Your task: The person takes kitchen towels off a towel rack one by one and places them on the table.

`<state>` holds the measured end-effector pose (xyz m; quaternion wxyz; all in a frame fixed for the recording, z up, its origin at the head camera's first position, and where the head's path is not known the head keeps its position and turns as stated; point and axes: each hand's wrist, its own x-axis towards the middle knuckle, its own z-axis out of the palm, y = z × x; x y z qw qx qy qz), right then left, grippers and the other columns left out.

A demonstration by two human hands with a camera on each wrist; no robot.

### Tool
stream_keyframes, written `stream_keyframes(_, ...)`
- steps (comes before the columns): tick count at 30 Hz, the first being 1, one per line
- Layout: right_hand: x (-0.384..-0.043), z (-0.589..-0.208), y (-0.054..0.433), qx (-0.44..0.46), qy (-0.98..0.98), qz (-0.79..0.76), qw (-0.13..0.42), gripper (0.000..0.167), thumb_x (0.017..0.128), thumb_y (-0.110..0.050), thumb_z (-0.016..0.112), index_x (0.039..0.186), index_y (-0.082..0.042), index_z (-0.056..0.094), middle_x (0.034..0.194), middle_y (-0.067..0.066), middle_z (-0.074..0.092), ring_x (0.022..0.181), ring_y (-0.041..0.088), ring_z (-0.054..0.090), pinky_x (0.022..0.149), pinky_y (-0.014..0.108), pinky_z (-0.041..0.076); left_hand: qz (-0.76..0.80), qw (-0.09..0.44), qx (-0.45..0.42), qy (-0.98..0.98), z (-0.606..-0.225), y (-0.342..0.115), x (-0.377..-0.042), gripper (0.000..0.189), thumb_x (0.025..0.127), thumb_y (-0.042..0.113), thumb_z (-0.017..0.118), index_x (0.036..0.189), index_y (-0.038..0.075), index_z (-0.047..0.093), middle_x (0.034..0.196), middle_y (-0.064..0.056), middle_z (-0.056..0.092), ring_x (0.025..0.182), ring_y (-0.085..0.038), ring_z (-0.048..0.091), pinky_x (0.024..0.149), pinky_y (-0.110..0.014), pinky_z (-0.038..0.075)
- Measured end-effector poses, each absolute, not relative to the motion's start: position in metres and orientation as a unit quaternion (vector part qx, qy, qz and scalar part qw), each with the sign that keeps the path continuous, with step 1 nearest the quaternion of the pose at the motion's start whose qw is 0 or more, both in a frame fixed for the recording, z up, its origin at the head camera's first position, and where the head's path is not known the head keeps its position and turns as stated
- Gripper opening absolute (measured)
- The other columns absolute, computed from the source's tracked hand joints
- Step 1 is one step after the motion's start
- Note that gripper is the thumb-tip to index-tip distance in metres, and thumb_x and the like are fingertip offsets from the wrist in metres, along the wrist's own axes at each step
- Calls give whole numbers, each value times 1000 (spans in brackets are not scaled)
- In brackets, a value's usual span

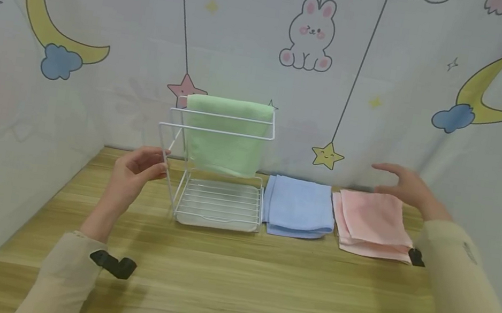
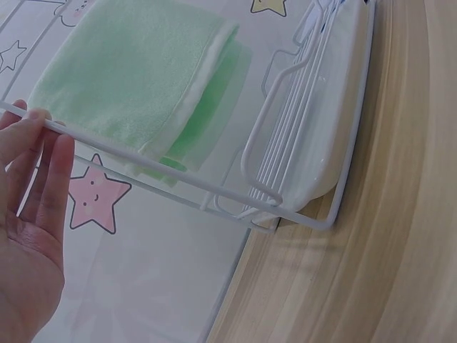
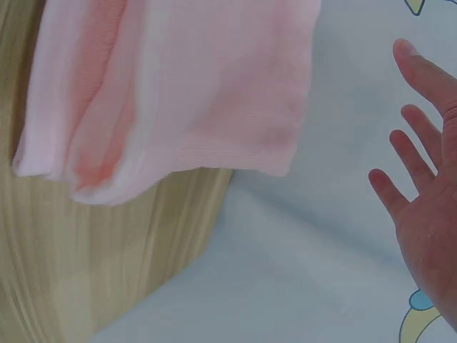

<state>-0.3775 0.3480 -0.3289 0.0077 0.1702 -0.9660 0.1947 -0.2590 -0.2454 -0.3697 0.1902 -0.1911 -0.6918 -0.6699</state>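
My left hand (image 1: pixel 129 173) pinches the left upright of a white wire rack (image 1: pixel 218 131); the left wrist view shows thumb and fingers (image 2: pixel 53 182) at the white bar. A light green towel (image 1: pixel 225 144) hangs folded over the rack's back top rail. At the rack's base sits a whitish tray (image 1: pixel 216 223) under a wire grid. My right hand (image 1: pixel 404 187) is in the air above the back of a folded pink towel (image 1: pixel 370 217), fingers spread and holding nothing. In the right wrist view, the pink towel (image 3: pixel 235 93) is apart from the hand.
A folded blue towel (image 1: pixel 300 207) lies between the rack and the pink towel on the wood-grain table (image 1: pixel 260 288). Behind and at the sides hangs a pale cloth (image 1: pixel 143 27) printed with moons, stars and a rabbit. Each sleeve carries a small black device (image 1: pixel 113 264).
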Motion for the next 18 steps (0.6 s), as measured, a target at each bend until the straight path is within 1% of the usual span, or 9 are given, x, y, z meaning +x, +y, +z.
stream_keyframes(3, -378, -322, 343, 169, -966, 193, 8, 65, 89, -25, 75, 145, -7, 47, 154, 26, 38, 142, 48, 31, 114, 72, 29, -672, 190, -191, -690, -370, -245, -259, 29, 93, -2, 64, 118, -13, 57, 106, 13, 73, 90, -1, 69, 79, -18, 62)
stream_keyframes(10, -376, -307, 333, 165, -969, 186, 8, 64, 90, -24, 74, 145, -8, 46, 155, 25, 36, 144, 48, 29, 117, 70, 27, -678, 197, -194, -681, -370, -245, -260, 22, 92, -4, 64, 114, -1, 65, 106, 12, 73, 89, -1, 69, 79, -19, 63)
stream_keyframes(13, -378, -301, 327, 169, -970, 174, 17, 62, 90, -23, 73, 145, -8, 47, 154, 25, 38, 143, 47, 30, 117, 69, 28, -676, 198, -195, -682, -370, -245, -259, 22, 92, -4, 64, 114, 0, 66, 105, 12, 74, 89, -1, 69, 79, -19, 63)
stream_keyframes(18, -380, -285, 314, 182, -968, 168, 38, 58, 90, -20, 73, 142, -7, 50, 152, 24, 42, 142, 46, 33, 117, 67, 30, -675, 195, -193, -685, -370, -245, -259, 22, 93, -3, 64, 114, 1, 66, 104, 12, 73, 89, -1, 69, 79, -18, 63)
